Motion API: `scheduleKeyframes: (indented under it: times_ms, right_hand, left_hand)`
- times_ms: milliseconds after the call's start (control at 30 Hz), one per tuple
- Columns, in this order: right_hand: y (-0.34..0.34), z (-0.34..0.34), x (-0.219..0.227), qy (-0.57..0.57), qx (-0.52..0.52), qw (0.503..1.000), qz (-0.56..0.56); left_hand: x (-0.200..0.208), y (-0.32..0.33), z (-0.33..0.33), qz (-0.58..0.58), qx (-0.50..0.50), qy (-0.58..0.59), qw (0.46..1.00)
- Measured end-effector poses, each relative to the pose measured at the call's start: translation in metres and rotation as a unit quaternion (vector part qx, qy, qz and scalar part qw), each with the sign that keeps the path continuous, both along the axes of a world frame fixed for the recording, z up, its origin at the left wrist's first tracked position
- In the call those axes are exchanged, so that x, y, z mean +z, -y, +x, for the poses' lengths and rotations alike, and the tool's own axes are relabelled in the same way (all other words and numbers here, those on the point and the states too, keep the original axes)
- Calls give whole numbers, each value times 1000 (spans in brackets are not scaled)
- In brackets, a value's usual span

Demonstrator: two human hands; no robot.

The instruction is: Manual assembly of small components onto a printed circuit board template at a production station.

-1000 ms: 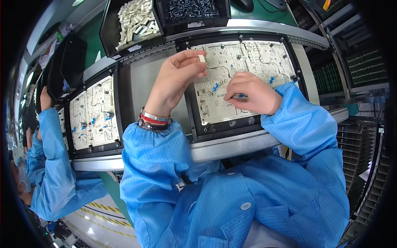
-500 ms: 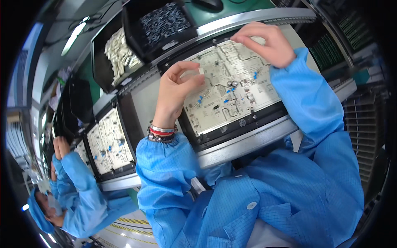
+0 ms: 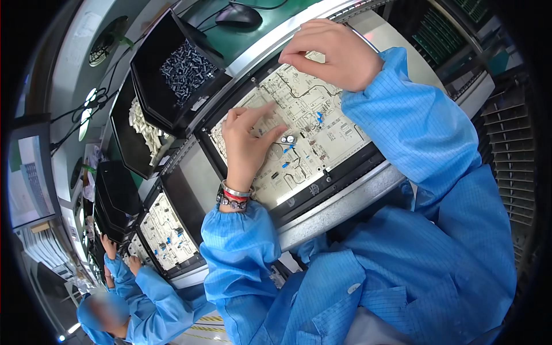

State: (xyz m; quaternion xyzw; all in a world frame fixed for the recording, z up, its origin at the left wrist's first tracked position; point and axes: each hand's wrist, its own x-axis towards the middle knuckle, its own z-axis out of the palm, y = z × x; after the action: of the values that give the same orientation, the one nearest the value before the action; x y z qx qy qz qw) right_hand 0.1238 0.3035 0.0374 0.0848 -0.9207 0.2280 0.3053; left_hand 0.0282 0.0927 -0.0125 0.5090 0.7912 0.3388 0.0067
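Note:
Under both my hands lies a cream circuit board [image 3: 339, 138] in a black frame [image 3: 322, 181], with thin dark tracks, a few blue parts [image 3: 319, 118] and two round silver-topped capacitors [image 3: 290, 139]. My left hand [image 3: 247, 138] hovers over the board's left half, thumb and fingers spread, fingertips blurred, and nothing shows between them. Bracelets [image 3: 236, 198] circle that wrist. At the board's far edge, my right hand [image 3: 333, 54] is closed with thumb and forefinger together. Whatever it pinches, if anything, is hidden or too small to make out.
Beyond the metal rail [image 3: 339, 198] and frame stand a black bin [image 3: 146, 75] of small dark parts and another bin [image 3: 123, 132] of white pieces. A mouse [image 3: 238, 16] lies behind. At left, a co-worker's sleeve [image 3: 158, 305] is near another framed board [image 3: 167, 236].
The view has turned, so bins and board sit differently. My left thumb and fingers, earlier near together around a small pale piece, have spread apart. My right hand keeps its pinch.

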Motion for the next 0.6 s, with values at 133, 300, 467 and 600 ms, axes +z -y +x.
scheduleKeyframes:
  times_ms: [133, 300, 467, 600]
  right_hand:
    - [0, 4, -1, -37, 9, 999, -10]
    - [-4, -1, -6, -43, 19, 999, -5]
    - [7, -8, 1, -33, 44, 998, -38]
    - [31, -26, 24, -2, 82, 996, -20]
  left_hand:
    - [3, -2, 4, -13, -4, -48, 999]
    - [9, -3, 5, -24, 0, -91, 996]
    - [16, 3, 3, -42, -3, -123, 992]
    - [8, 0, 4, -25, -42, -184, 982]
